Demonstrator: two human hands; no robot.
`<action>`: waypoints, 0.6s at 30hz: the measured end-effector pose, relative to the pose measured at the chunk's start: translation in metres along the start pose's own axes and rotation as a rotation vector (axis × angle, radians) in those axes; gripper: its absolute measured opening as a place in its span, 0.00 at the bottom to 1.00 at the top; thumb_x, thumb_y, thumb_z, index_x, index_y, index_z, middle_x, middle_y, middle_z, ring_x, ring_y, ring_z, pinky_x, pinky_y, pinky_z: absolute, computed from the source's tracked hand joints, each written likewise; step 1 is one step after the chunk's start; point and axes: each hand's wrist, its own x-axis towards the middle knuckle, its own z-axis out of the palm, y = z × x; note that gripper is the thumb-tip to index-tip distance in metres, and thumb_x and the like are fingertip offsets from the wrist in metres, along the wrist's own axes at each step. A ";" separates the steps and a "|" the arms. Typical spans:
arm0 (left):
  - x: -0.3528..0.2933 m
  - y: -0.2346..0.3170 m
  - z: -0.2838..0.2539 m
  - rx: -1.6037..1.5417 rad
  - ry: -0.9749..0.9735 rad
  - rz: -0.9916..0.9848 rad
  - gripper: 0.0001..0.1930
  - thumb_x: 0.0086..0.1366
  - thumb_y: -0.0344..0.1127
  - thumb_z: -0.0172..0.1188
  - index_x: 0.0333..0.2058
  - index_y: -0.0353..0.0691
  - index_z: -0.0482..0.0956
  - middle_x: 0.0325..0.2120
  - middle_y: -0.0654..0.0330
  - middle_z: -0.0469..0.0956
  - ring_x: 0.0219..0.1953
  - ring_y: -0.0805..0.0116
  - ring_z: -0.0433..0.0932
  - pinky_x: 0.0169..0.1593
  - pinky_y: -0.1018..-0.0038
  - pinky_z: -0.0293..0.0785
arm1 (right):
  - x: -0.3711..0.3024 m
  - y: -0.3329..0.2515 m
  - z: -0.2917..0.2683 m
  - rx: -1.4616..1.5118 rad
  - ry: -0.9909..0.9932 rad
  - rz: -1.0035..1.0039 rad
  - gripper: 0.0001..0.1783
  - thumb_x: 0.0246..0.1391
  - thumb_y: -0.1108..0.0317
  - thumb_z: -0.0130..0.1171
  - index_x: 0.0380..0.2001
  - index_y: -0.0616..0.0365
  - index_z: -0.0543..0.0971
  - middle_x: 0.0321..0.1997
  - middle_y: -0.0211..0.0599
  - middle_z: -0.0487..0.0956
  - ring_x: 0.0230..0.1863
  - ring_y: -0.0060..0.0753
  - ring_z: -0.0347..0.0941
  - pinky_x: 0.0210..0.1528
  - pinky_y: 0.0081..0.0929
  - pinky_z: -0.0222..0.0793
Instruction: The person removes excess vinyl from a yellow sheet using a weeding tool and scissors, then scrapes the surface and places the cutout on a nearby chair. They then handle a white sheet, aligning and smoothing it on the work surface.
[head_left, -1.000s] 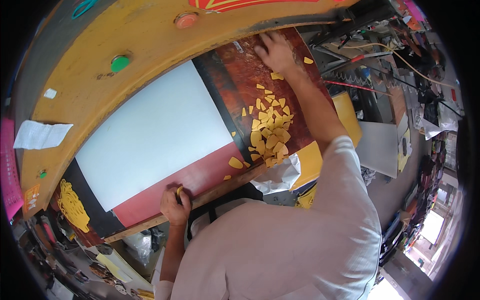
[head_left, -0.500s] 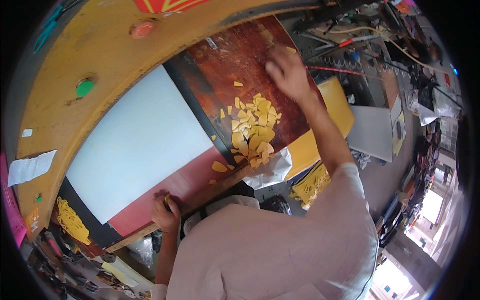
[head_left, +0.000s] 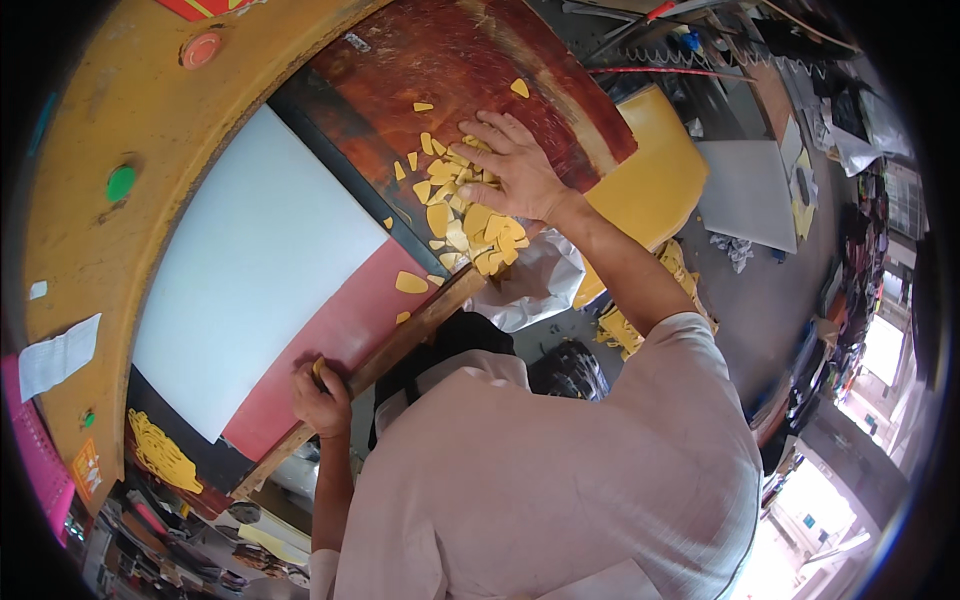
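My right hand (head_left: pixel 515 170) lies over a heap of small yellow cut pieces (head_left: pixel 490 232), fingers spread and pointing left. The pieces are flat with rounded or tapered outlines, and many overlap at the near edge of a worn reddish-brown board (head_left: pixel 440 70). One loose piece (head_left: pixel 519 88) is farther off on that board. My left hand (head_left: pixel 322 402) is closed at the near edge of a red mat (head_left: pixel 300 385), with a small yellowish piece (head_left: pixel 318 370) showing between thumb and fingers. Beside it spreads a large white sheet (head_left: pixel 260 270).
A white bag (head_left: pixel 535 285) hangs open below the heap. To the right is a yellow sheet (head_left: pixel 650 165); yellow offcut strips (head_left: pixel 165 455) lie at the left. A yellow machine beam (head_left: pixel 150 120) with a green button (head_left: pixel 121 183) and a red button (head_left: pixel 201 50) borders the far side.
My right hand has come from the board's far right back onto the heap, its fingers now spread. My left hand stays at the mat's edge. The whole view has shifted.
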 end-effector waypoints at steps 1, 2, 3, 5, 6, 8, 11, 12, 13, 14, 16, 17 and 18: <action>0.000 0.000 0.000 -0.005 0.002 0.010 0.08 0.72 0.35 0.61 0.42 0.37 0.81 0.36 0.50 0.80 0.35 0.47 0.82 0.37 0.58 0.79 | -0.006 -0.004 -0.001 -0.020 0.032 -0.017 0.33 0.62 0.36 0.63 0.59 0.48 0.86 0.71 0.40 0.75 0.77 0.55 0.60 0.79 0.55 0.53; -0.001 0.000 -0.001 0.010 0.002 0.023 0.08 0.72 0.36 0.62 0.42 0.37 0.81 0.36 0.51 0.81 0.35 0.48 0.83 0.38 0.58 0.79 | -0.014 -0.008 -0.001 0.015 0.038 -0.006 0.32 0.62 0.37 0.63 0.58 0.48 0.86 0.70 0.39 0.75 0.76 0.54 0.61 0.78 0.54 0.55; -0.002 0.001 -0.001 0.025 -0.005 0.019 0.08 0.72 0.36 0.62 0.42 0.38 0.81 0.36 0.51 0.81 0.36 0.48 0.83 0.38 0.58 0.79 | -0.021 -0.012 -0.002 0.044 0.035 0.003 0.31 0.62 0.38 0.63 0.58 0.48 0.86 0.69 0.39 0.76 0.74 0.53 0.62 0.76 0.54 0.56; -0.005 0.003 -0.001 0.031 -0.007 -0.018 0.09 0.72 0.37 0.62 0.43 0.38 0.82 0.36 0.52 0.82 0.36 0.49 0.83 0.39 0.59 0.80 | -0.038 -0.021 -0.003 0.070 0.032 0.013 0.29 0.62 0.41 0.64 0.57 0.48 0.87 0.66 0.38 0.77 0.72 0.52 0.64 0.74 0.53 0.59; -0.006 0.003 -0.001 0.024 -0.005 -0.053 0.09 0.72 0.37 0.62 0.43 0.39 0.82 0.36 0.52 0.82 0.36 0.49 0.83 0.40 0.60 0.80 | -0.047 -0.026 -0.004 0.067 0.031 0.016 0.28 0.63 0.42 0.64 0.56 0.48 0.87 0.65 0.38 0.78 0.70 0.52 0.65 0.73 0.52 0.60; -0.009 0.005 -0.001 0.012 0.009 -0.082 0.09 0.72 0.38 0.62 0.43 0.39 0.82 0.35 0.52 0.83 0.36 0.49 0.84 0.40 0.60 0.80 | -0.060 -0.037 -0.007 0.062 0.031 0.023 0.26 0.63 0.44 0.64 0.55 0.49 0.87 0.64 0.38 0.78 0.69 0.51 0.66 0.72 0.51 0.61; -0.010 0.005 -0.001 0.015 0.018 -0.067 0.09 0.72 0.38 0.63 0.42 0.40 0.83 0.35 0.52 0.83 0.36 0.49 0.84 0.41 0.59 0.80 | -0.071 -0.051 -0.010 0.077 0.045 0.041 0.22 0.62 0.48 0.66 0.51 0.50 0.88 0.61 0.38 0.80 0.67 0.51 0.68 0.70 0.48 0.63; -0.010 0.005 -0.002 0.019 0.013 -0.068 0.09 0.72 0.38 0.63 0.42 0.39 0.83 0.36 0.52 0.84 0.36 0.49 0.84 0.41 0.59 0.80 | -0.074 -0.054 -0.011 0.091 0.058 0.040 0.21 0.62 0.49 0.66 0.50 0.50 0.89 0.59 0.37 0.80 0.65 0.50 0.69 0.69 0.48 0.64; -0.009 0.004 -0.002 0.029 0.006 -0.079 0.09 0.72 0.38 0.63 0.42 0.39 0.83 0.36 0.52 0.84 0.36 0.49 0.84 0.41 0.59 0.80 | -0.077 -0.056 -0.011 0.109 0.065 0.043 0.19 0.62 0.51 0.67 0.48 0.50 0.89 0.57 0.37 0.81 0.63 0.50 0.71 0.68 0.47 0.66; -0.009 0.003 -0.003 0.009 0.012 -0.045 0.09 0.72 0.38 0.63 0.42 0.39 0.83 0.36 0.52 0.84 0.37 0.48 0.84 0.41 0.59 0.80 | -0.082 -0.058 -0.011 0.103 0.059 0.052 0.18 0.61 0.52 0.67 0.47 0.50 0.89 0.55 0.36 0.82 0.61 0.49 0.72 0.67 0.46 0.67; -0.008 0.003 -0.004 -0.019 0.035 -0.007 0.09 0.72 0.38 0.63 0.41 0.39 0.83 0.37 0.52 0.84 0.37 0.48 0.84 0.41 0.59 0.80 | -0.096 -0.064 -0.013 0.100 0.043 0.054 0.15 0.60 0.55 0.69 0.43 0.51 0.90 0.51 0.34 0.83 0.57 0.47 0.75 0.64 0.45 0.69; -0.007 0.002 -0.004 -0.029 0.031 -0.002 0.09 0.71 0.38 0.63 0.41 0.39 0.83 0.37 0.52 0.84 0.37 0.48 0.84 0.41 0.59 0.80 | -0.106 -0.068 -0.014 0.080 0.087 0.041 0.11 0.58 0.59 0.70 0.40 0.51 0.90 0.46 0.33 0.84 0.53 0.46 0.77 0.59 0.44 0.72; -0.007 0.002 -0.004 -0.039 0.035 -0.002 0.08 0.71 0.38 0.63 0.41 0.39 0.83 0.37 0.52 0.84 0.37 0.48 0.84 0.41 0.59 0.80 | -0.116 -0.073 -0.016 0.078 0.085 0.064 0.10 0.57 0.61 0.70 0.40 0.51 0.90 0.46 0.34 0.84 0.52 0.46 0.78 0.58 0.43 0.73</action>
